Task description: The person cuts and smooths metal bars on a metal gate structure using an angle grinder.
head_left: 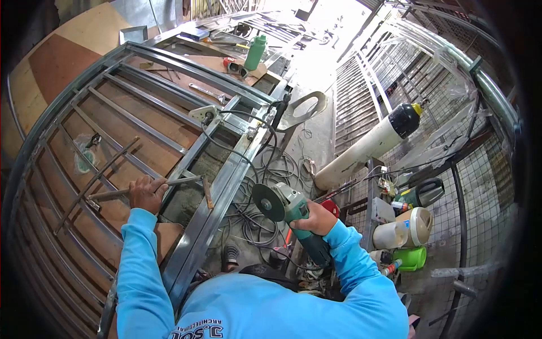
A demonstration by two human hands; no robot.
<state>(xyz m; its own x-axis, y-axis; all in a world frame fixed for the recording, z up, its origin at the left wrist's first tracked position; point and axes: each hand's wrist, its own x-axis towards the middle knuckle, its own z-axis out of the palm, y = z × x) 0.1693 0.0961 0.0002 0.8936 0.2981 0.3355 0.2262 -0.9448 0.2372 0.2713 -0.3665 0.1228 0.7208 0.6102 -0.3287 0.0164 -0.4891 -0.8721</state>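
Observation:
My left hand (145, 195) is closed around a thin metal bar (113, 194) that lies across the metal frame (195, 240). Near its right end, a short rusty piece (208, 192) stands crosswise by the frame's edge. In my right hand (317, 219) is a green angle grinder (310, 240), gripped round its body. The grinder's dark disc (269, 202) faces the frame and is apart from it. Another rusty rod (96, 178) lies across the frame bars, left of my left hand.
Tangled cables (254, 220) cover the floor beside the frame. A gas cylinder (367, 150) leans at the right, near a green pail (413, 259) and a beige jug (419, 226). A green bottle (256, 52), a wrench (207, 92) and a white chair (305, 110) are farther off.

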